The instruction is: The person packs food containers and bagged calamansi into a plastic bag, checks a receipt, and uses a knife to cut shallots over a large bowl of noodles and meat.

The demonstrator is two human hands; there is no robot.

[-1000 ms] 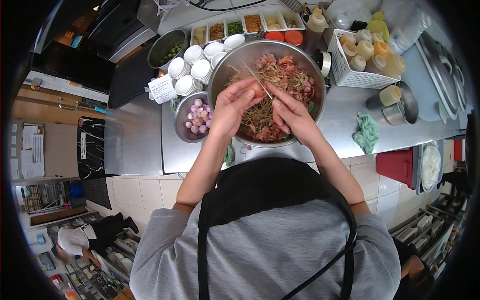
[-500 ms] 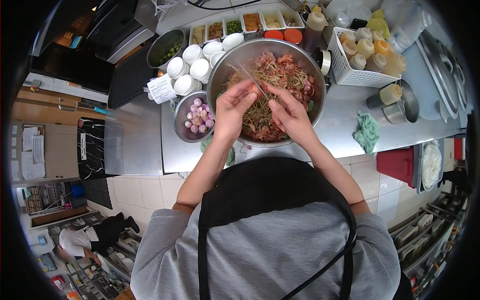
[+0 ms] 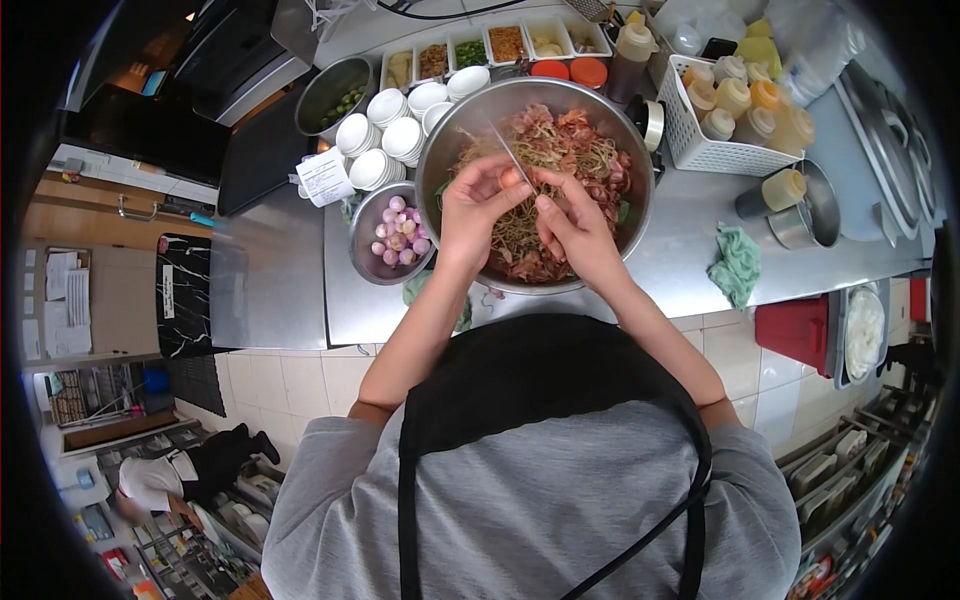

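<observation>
Over the large metal bowl [image 3: 440, 150], a small reddish shallot [image 3: 511, 178] is gripped between the thumb and fingers of the left hand [image 3: 474, 207]. By the right hand [image 3: 574, 222] a thin-bladed knife [image 3: 508, 148] is gripped, its fingers closed; how the handle is seated cannot be told, since it is hidden. The blade is angled across the shallot, close to the left thumb. Whether the edge is touching the skin is too small to be made out.

From here, a cut to the thumb or fingertips could be caused by the blade skidding on loose, slippery skin, or by too firm a push with the fingers so near. If the grip is loosened, the shallot could be dropped among the shallot skins and roots [image 3: 530, 250] heaped below, where it might easily be lost to sight.

Just left of the large bowl, purplish peeled shallots [image 3: 399, 236] are held in a small metal bowl [image 3: 364, 222]. That bowl could be knocked or tipped by a sideways swing of the left forearm, as a crumpled green cloth [image 3: 417, 287] is lying by its near edge on the worktop [image 3: 670, 240].
</observation>
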